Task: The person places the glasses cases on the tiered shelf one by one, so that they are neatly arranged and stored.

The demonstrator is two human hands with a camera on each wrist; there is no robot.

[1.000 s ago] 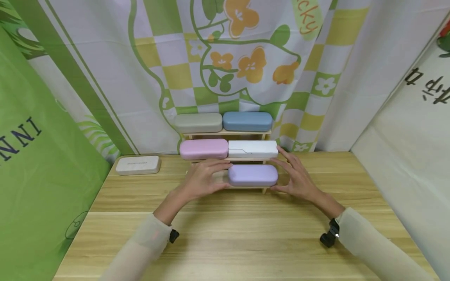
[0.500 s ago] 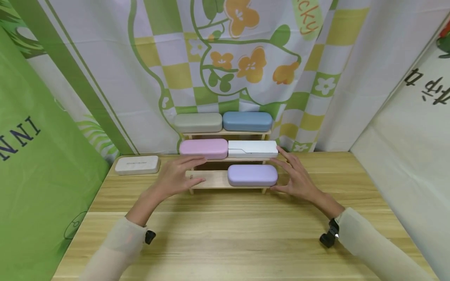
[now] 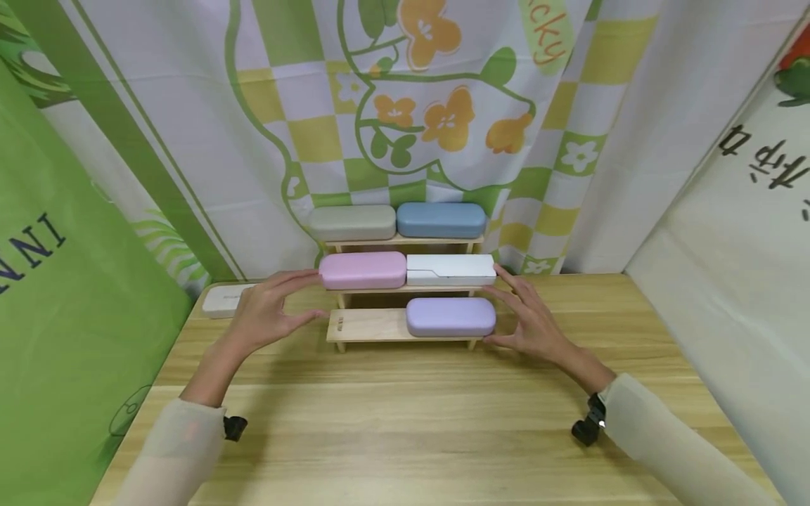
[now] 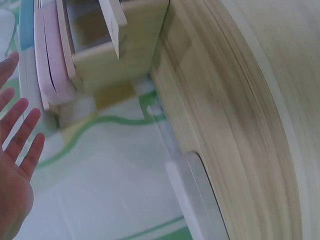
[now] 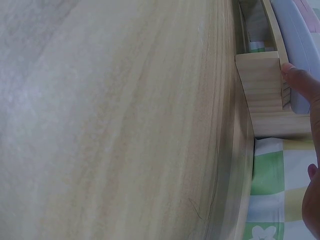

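A three-tier wooden rack (image 3: 367, 325) holds several oblong cases. On its lowest step a lavender case (image 3: 451, 316) fills the right half. A pink case (image 3: 363, 270) and a white case (image 3: 451, 270) sit side by side on the middle step. My left hand (image 3: 262, 313) is at the rack's left end, fingertips by the pink case, thumb near the lowest step; its fingers look straight and spread in the left wrist view. My right hand (image 3: 538, 320) is at the right end, index finger by the white case. In the right wrist view its thumb (image 5: 300, 82) touches the lowest step's edge.
Grey-green (image 3: 352, 223) and blue (image 3: 441, 220) cases stand on the top step, in front of a patterned curtain (image 3: 443, 126). A flat white case (image 3: 221, 301) lies at the back left of the wooden table (image 3: 405, 422), partly behind my left hand.
My left hand has moved left, away from the lavender case to the rack's left end, uncovering the lowest step's left half. My right hand has stayed in place at the right end.
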